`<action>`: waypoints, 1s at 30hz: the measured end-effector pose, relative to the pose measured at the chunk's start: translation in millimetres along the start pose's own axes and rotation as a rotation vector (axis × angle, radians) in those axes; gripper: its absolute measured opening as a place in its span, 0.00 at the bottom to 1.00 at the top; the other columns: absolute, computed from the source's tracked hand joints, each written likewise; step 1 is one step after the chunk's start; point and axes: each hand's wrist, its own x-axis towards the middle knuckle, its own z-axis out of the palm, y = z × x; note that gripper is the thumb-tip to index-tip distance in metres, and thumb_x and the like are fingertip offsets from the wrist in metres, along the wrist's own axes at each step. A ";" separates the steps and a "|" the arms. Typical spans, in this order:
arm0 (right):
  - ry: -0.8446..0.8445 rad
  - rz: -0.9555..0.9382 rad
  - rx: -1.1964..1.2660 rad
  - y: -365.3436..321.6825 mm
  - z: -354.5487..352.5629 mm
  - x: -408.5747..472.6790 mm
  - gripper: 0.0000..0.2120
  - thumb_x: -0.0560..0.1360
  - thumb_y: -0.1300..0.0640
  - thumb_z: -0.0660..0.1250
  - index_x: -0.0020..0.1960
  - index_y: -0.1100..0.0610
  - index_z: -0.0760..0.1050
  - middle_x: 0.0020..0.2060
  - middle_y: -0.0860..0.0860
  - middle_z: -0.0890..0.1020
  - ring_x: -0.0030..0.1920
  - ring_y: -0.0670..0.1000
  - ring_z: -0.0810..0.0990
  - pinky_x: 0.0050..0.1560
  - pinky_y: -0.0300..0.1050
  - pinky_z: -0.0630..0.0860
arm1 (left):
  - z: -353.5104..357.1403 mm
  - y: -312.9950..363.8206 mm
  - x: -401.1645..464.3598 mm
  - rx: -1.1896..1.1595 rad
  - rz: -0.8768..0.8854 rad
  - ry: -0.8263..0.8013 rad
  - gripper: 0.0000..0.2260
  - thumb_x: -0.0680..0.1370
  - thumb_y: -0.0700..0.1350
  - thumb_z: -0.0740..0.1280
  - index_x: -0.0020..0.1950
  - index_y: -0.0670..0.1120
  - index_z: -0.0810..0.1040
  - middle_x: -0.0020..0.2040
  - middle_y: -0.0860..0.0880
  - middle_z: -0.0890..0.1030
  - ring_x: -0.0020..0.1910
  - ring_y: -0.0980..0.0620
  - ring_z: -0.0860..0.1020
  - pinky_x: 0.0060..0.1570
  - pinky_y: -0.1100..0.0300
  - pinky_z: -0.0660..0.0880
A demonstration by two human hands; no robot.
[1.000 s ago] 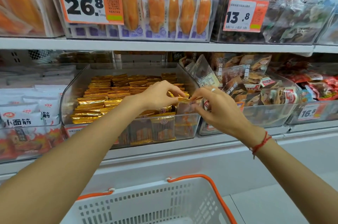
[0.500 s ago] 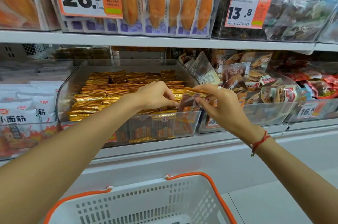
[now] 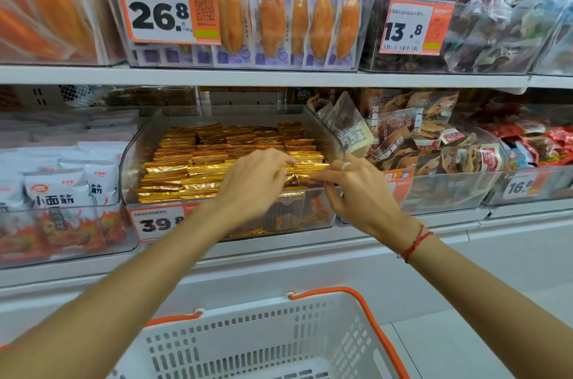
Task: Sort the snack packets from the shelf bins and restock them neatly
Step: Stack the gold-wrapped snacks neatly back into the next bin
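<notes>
both hands, the left hand (image 3: 254, 180) and right hand (image 3: 353, 189), pinch gold snack packets (image 3: 305, 172) at the front right of the clear bin (image 3: 136, 161), tidying the row, and next they likely need to push them down flat.

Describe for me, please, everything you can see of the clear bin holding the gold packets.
The clear bin is a see-through plastic tub with a high back wall, sloped sides and a low front. It sits on the lower shelf between two other bins. Gold foil packets fill it in tight rows. An orange-edged price tag reading 39.8 hangs on its front. The left hand and right hand reach over its front right corner, pinching packets.
</notes>
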 end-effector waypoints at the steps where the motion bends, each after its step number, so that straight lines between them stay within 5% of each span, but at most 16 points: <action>1: 0.005 0.002 -0.031 -3.4 3.2 -4.6 0.11 0.70 0.62 0.71 0.52 0.55 0.84 0.41 0.52 0.85 0.38 0.52 0.77 0.38 0.41 0.69 | 5.0 3.8 -15.2 0.033 0.024 0.068 0.15 0.83 0.48 0.58 0.70 0.55 0.71 0.70 0.54 0.72 0.69 0.55 0.69 0.67 0.57 0.66; 6: -0.047 0.103 -0.098 -11.2 15.3 -29.9 0.17 0.69 0.59 0.69 0.57 0.59 0.79 0.43 0.55 0.83 0.43 0.56 0.80 0.50 0.51 0.74 | 32.6 -5.0 -57.7 0.224 0.130 0.031 0.25 0.83 0.50 0.56 0.79 0.51 0.54 0.78 0.51 0.59 0.78 0.53 0.52 0.73 0.58 0.38; 11: -0.124 0.144 -0.020 -12.0 -0.1 -14.7 0.15 0.74 0.54 0.58 0.53 0.58 0.78 0.46 0.55 0.80 0.45 0.53 0.73 0.53 0.53 0.74 | 32.9 -4.5 -42.6 0.215 0.136 0.144 0.21 0.80 0.49 0.61 0.73 0.48 0.68 0.73 0.47 0.68 0.74 0.48 0.62 0.74 0.52 0.53; 16: -0.170 0.181 0.143 -31.5 22.3 -14.5 0.25 0.80 0.49 0.55 0.73 0.60 0.64 0.71 0.60 0.69 0.70 0.58 0.67 0.70 0.51 0.64 | 46.4 -11.3 -43.1 0.273 0.015 0.082 0.29 0.80 0.55 0.58 0.79 0.48 0.55 0.77 0.46 0.62 0.76 0.47 0.59 0.75 0.51 0.51; 21: -0.154 0.161 0.115 -31.0 39.4 -14.5 0.24 0.79 0.46 0.53 0.67 0.58 0.71 0.62 0.54 0.76 0.62 0.54 0.72 0.64 0.48 0.65 | 42.7 -18.2 -39.4 0.272 0.047 0.083 0.26 0.77 0.55 0.61 0.73 0.48 0.68 0.67 0.48 0.75 0.65 0.48 0.72 0.67 0.52 0.65; 24: -0.183 0.149 0.123 -29.5 34.8 -15.1 0.25 0.79 0.47 0.57 0.72 0.59 0.66 0.68 0.56 0.72 0.69 0.56 0.68 0.70 0.52 0.62 | 40.1 -16.7 -38.9 0.295 0.075 0.044 0.30 0.77 0.57 0.61 0.77 0.48 0.61 0.74 0.47 0.67 0.73 0.47 0.65 0.72 0.51 0.57; 27: -0.006 0.192 0.195 -58.1 31.4 -46.9 0.28 0.77 0.57 0.63 0.75 0.60 0.62 0.72 0.58 0.67 0.73 0.58 0.63 0.73 0.56 0.60 | 38.0 -23.6 -73.6 0.280 0.064 0.077 0.34 0.77 0.55 0.62 0.79 0.48 0.52 0.80 0.47 0.53 0.78 0.48 0.50 0.75 0.49 0.44; 30: 0.118 0.298 0.386 -113.0 48.1 -116.0 0.21 0.77 0.60 0.62 0.70 0.59 0.68 0.64 0.56 0.74 0.65 0.57 0.71 0.66 0.50 0.67 | 48.8 -45.9 -166.4 0.109 -0.105 0.301 0.29 0.76 0.47 0.64 0.77 0.46 0.61 0.78 0.47 0.60 0.77 0.47 0.56 0.75 0.49 0.51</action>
